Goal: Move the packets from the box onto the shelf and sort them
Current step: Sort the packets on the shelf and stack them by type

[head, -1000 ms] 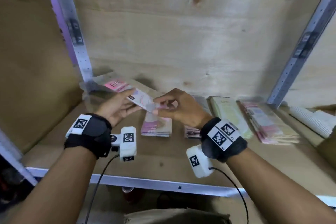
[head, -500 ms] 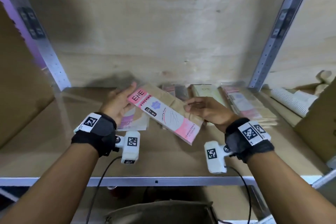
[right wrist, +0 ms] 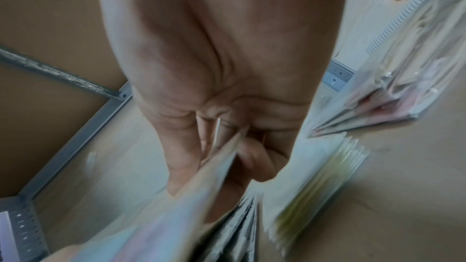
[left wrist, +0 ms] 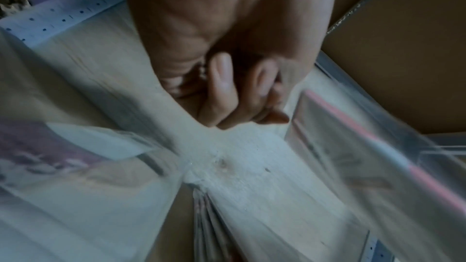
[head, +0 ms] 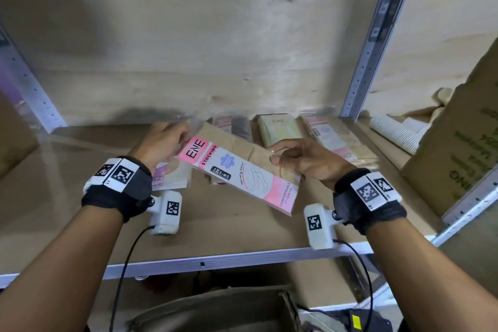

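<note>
A pink-and-white ENE stocking packet (head: 239, 175) in clear wrap is held slantwise above the wooden shelf (head: 80, 210). My left hand (head: 184, 140) pinches the clear wrap at its top end, seen blurred in the left wrist view with the fingers (left wrist: 264, 95) curled on the packet (left wrist: 378, 166). My right hand (head: 275, 155) pinches the right long edge; its fingers (right wrist: 191, 166) close on the packet (right wrist: 176, 216). Sorted stacks lie on the shelf: purple (head: 172, 180), dark (head: 241, 128), yellow-green (head: 277, 127) and pink (head: 331, 140).
A large cardboard box (head: 458, 148) stands at the right, with a white ribbed roll (head: 396, 132) behind it. Metal uprights (head: 372, 43) frame the bay, and a metal rail (head: 215, 261) edges the shelf front. An open box (head: 215, 310) sits below.
The packet has come up off the left of the shelf, moved rightward and turned label up. My right hand has shifted to its right edge. The camera has swung right.
</note>
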Motion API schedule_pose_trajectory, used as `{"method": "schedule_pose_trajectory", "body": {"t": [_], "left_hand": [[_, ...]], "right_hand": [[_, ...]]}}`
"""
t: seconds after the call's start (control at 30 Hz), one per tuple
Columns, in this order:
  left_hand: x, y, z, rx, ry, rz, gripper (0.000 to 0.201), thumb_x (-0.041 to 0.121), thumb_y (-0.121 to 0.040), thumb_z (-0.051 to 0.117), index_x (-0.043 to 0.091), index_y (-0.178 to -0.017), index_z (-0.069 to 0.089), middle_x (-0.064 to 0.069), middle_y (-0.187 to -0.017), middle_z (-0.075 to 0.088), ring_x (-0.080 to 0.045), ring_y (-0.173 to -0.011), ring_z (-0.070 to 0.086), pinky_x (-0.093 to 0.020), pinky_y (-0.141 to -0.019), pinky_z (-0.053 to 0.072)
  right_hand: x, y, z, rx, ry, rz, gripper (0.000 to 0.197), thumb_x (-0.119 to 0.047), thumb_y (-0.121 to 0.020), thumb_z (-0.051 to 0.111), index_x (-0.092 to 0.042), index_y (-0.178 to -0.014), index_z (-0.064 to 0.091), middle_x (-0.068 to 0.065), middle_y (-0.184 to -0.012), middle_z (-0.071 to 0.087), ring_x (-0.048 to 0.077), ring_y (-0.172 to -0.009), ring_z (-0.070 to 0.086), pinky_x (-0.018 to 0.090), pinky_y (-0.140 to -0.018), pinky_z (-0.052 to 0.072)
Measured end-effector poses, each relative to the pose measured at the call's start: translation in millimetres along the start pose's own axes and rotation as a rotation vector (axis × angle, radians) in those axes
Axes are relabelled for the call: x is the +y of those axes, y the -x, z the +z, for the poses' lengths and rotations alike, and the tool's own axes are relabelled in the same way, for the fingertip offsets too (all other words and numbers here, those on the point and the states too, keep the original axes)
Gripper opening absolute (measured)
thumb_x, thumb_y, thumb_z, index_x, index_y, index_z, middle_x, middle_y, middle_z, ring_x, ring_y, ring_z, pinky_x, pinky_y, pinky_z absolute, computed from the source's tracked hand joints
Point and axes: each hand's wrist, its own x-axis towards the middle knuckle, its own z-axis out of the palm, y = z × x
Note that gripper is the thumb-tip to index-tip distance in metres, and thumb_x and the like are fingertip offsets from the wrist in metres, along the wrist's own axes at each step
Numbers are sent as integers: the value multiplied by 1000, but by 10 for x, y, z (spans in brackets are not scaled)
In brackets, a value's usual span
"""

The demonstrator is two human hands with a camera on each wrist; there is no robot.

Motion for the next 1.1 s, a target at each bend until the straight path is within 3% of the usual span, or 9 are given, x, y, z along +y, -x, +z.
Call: {"method": "schedule_pose_trajectory", "body": {"t": [0.1, 0.3, 0.47, 0.6, 0.73, 0.83, 0.93, 1.0, 1.1], "left_hand": [[56, 53, 64, -34, 166, -13, 48, 63, -89, 54, 21, -65, 54, 0, -54, 58, -15, -46, 45, -23, -48, 28], [191, 260, 170, -226, 764, -128, 37, 44, -99, 52, 23, -69, 54, 6, -37, 42, -3, -25, 33, -11, -30, 24], [161, 222, 119, -186, 766, -157, 25, 43, -98, 54, 21, -96, 65, 6, -53, 59, -6, -33, 47, -13, -31, 36], [74, 123, -47, -26, 404, -14, 39, 47, -94, 60, 25, -63, 65, 9, -49, 51, -8, -40, 39, -15, -37, 30], [73, 168, -108, 7, 228, 64, 55, 73, -82, 56, 24, -56, 50, 1, -50, 37, -16, -44, 30, -22, -45, 26], [99, 233, -75, -113, 555, -57, 50, 66, -84, 63, 25, -59, 49, -7, -54, 39, -19, -42, 36, -21, -46, 37], [180, 334, -24, -233, 794, -69, 41, 48, -90, 60, 27, -54, 63, 9, -43, 47, -4, -35, 39, -16, -43, 39], [215, 408, 34, -204, 902, -39, 19, 41, -80, 63, 28, -72, 76, 13, -56, 65, 0, -40, 55, -11, -45, 48], [203, 404, 39, -121, 1005, -116, 24, 45, -75, 69, 25, -87, 68, 6, -65, 71, -7, -58, 68, -20, -55, 57]], "right_hand": [[18, 28, -10, 28, -42, 41, 27, -12, -89, 70, 1, -113, 66, 0, -72, 69, 10, -69, 57, 23, -71, 41], [-33, 53, 117, -4, -87, 56, 8, -11, -90, 69, -7, -97, 67, 16, -95, 66, 23, -88, 53, 35, -81, 38], [-103, 53, 137, -10, -139, 17, 19, -6, -93, 63, 5, -108, 62, 22, -99, 64, 28, -92, 55, 38, -85, 37], [-119, 70, 117, -20, -114, 26, 19, -5, -94, 62, 6, -109, 61, 24, -99, 62, 27, -88, 55, 30, -79, 41], [-142, 59, 139, -25, -87, 40, 16, -8, -95, 62, 2, -107, 62, 19, -93, 57, 23, -82, 46, 21, -62, 36], [-132, 40, 170, -32, -109, 23, 22, -10, -95, 63, 6, -109, 60, 20, -94, 58, 26, -87, 46, 35, -73, 34], [-153, 21, 243, -42, -128, -2, 19, -12, -95, 62, 2, -107, 62, 19, -95, 64, 27, -87, 51, 36, -73, 37], [-161, 1, 294, -46, -144, -8, 22, -11, -95, 61, 6, -110, 60, 23, -101, 66, 30, -90, 54, 42, -81, 38], [-176, -17, 327, -48, -168, -21, 24, -9, -96, 60, 8, -113, 59, 28, -106, 66, 32, -92, 59, 44, -87, 42]]}}
